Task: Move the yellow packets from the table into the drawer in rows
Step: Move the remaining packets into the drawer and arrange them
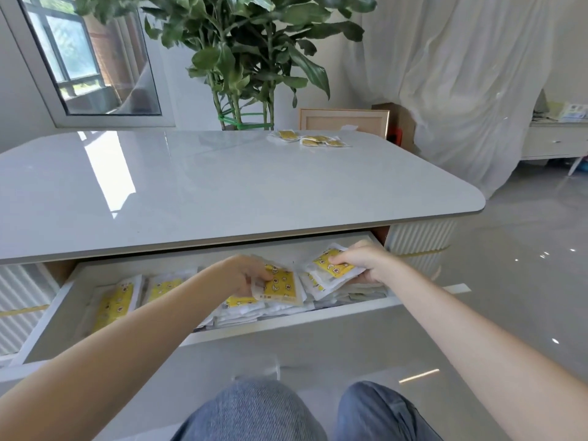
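Two yellow packets are in hand over the open drawer [286, 324]. The left-hand packet [281, 283] is pinched at its left edge by the left hand [245, 275], fingers curled round it, and sits tilted over the middle of the drawer. The right-hand packet [332, 265] is gripped by the right hand [362, 261], thumb on the printed face and fingers beneath, above the drawer's right end. Judgement: each hand carries one packet so that two can be seated side by side, and the face-up hold keeps the print in line with the row.

Stored packets [116, 302] lie flat and face up toward the drawer's left end. A denser, overlapping pile [241, 308] fills the middle and right end. A small group of table packets [313, 140] lies near the far right corner of the table [222, 186], well apart from the drawer, so the task is judged incomplete.

Markings: each packet has a white border round a yellow panel printed with small dark-and-white figures. A line of print runs along the near edge of the left-hand packet but is too small to read. No brand is legible.

Surroundings: a potted plant [248, 58] and a framed panel [343, 120] stand behind the table's far edge, with a window [79, 58] beyond its far left corner. The person's knees [254, 412], in blue jeans, sit below the drawer front.
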`<state>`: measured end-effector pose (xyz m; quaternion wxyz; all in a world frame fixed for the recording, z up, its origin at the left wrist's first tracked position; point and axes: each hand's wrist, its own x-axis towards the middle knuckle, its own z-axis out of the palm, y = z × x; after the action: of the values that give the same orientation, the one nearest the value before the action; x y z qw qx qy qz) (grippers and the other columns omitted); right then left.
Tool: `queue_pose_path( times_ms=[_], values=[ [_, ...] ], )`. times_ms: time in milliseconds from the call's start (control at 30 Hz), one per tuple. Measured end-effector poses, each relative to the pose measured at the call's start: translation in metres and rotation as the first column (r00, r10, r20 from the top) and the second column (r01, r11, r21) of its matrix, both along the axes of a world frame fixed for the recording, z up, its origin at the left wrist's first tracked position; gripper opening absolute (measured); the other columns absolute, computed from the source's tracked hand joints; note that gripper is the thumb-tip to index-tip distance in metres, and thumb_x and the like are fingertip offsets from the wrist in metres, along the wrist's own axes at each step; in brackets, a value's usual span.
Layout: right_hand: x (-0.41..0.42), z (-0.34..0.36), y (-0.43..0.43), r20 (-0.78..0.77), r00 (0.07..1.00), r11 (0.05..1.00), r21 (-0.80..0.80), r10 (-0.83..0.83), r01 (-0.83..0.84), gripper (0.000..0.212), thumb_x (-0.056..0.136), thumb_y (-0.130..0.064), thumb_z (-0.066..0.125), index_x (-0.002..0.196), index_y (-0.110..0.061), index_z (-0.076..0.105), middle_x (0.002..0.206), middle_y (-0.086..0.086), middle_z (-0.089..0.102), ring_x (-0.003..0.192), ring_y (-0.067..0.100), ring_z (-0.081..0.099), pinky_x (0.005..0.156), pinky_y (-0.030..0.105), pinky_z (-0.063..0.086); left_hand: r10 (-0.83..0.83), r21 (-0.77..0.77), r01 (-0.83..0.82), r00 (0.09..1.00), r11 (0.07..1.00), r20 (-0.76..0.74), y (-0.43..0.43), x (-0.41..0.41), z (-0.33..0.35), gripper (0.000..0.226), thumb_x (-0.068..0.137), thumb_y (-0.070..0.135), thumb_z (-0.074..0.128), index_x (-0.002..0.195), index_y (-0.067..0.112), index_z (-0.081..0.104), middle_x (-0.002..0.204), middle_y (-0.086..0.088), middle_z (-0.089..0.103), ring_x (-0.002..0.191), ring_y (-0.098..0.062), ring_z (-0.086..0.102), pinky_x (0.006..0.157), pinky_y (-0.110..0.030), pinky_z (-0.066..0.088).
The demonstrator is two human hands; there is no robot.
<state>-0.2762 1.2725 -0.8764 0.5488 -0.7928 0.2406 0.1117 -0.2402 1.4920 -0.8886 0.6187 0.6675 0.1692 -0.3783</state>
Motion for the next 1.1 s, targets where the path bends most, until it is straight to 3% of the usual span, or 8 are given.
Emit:
queue_pose_path(
  times_ms=[200,267,467,667,767,833,933,1100],
  values=[
    [0.013,-0.013,-0.016,0.038,0.997,0.995,-0.069,-0.063,0.066,0.034,0.080,-0.007,0.074,0.107,0.006,0.059,0.097,0.017,0.070,0.090,0.028,0.069,0.092,0.042,0.054,0.043,-0.008,-0.042,0.999,0.999,0.014,-0.021,0.015,-0.022,0.009,0.094,-0.009,0.042,0.094,-0.007,0.051,0.094,-0.020,0.061,0.103,-0.031,0.060,0.104,-0.041,0.042],
    [0.015,-0.017,-0.020,0.024,0.997,0.995,-0.066,-0.078,0.080,0.037,0.079,-0.009,0.076,0.109,0.005,0.060,0.102,0.017,0.071,0.095,0.029,0.069,0.094,0.044,0.053,0.034,0.062,-0.039,0.996,0.997,0.080,-0.024,0.023,-0.034,0.010,0.093,-0.008,0.046,0.100,-0.010,0.052,0.106,-0.020,0.061,0.110,-0.031,0.058,0.103,-0.040,0.044],
    [0.020,-0.023,-0.025,0.012,0.992,0.992,-0.027,-0.122,0.122,0.039,0.078,-0.010,0.077,0.111,0.004,0.059,0.104,0.016,0.071,0.098,0.029,0.069,0.095,0.046,0.052,-0.271,0.641,-0.001,0.906,0.767,0.326,-0.025,0.026,-0.042,0.065,0.085,0.017,0.065,0.135,-0.003,0.029,0.103,-0.009,0.051,0.097,-0.022,0.055,0.074,-0.028,0.048],
    [0.018,-0.024,-0.026,-0.029,0.991,0.991,-0.004,-0.133,0.133,0.044,0.074,-0.016,0.081,0.111,-0.001,0.063,0.110,0.011,0.068,0.105,0.026,0.064,0.095,0.041,0.051,-0.523,0.855,-0.004,0.790,0.519,0.321,-0.021,0.024,-0.040,0.098,0.082,0.045,0.064,0.147,-0.005,0.010,0.150,-0.020,0.023,0.140,-0.032,0.023,0.112,-0.036,0.025],
    [0.015,-0.019,-0.021,-0.033,0.992,0.988,0.090,-0.120,0.123,0.038,0.078,-0.013,0.078,0.110,0.000,0.064,0.105,0.011,0.069,0.093,0.023,0.066,0.074,0.032,0.053,-0.334,0.609,-0.004,0.833,0.793,0.441,-0.029,0.026,-0.037,0.053,0.091,0.046,0.050,0.129,0.009,0.051,0.133,-0.010,0.050,0.125,-0.029,0.041,0.100,-0.032,0.037],
    [0.010,-0.015,-0.015,-0.031,0.995,0.983,0.157,-0.090,0.094,0.034,0.080,-0.012,0.076,0.110,0.001,0.064,0.102,0.012,0.071,0.084,0.022,0.068,0.063,0.029,0.052,-0.200,0.289,0.103,0.922,0.952,0.330,-0.035,0.019,-0.032,0.044,0.094,0.050,0.044,0.110,0.012,0.059,0.109,-0.003,0.060,0.099,-0.020,0.052,0.078,-0.026,0.041],
    [0.007,-0.012,-0.009,-0.020,0.998,0.976,0.210,-0.057,0.060,0.028,0.083,-0.012,0.074,0.105,-0.001,0.061,0.100,0.013,0.071,0.082,0.021,0.068,0.065,0.031,0.053,-0.068,0.015,0.066,0.979,0.998,0.190,-0.040,0.009,-0.024,0.029,0.094,0.039,0.052,0.078,0.015,0.053,0.071,0.001,0.049,0.061,-0.011,0.036,0.056,-0.019,0.031],
    [0.004,-0.009,-0.001,-0.019,0.997,0.990,0.124,-0.072,0.074,0.040,0.082,-0.017,0.075,0.112,0.000,0.055,0.110,0.007,0.064,0.096,0.022,0.063,0.066,0.029,0.052,0.049,-0.076,-0.038,0.986,0.996,0.156,-0.037,0.009,-0.023,0.006,0.091,0.012,0.060,0.088,0.008,0.057,0.086,-0.006,0.060,0.074,-0.014,0.055,0.063,-0.022,0.050]
  ],
)
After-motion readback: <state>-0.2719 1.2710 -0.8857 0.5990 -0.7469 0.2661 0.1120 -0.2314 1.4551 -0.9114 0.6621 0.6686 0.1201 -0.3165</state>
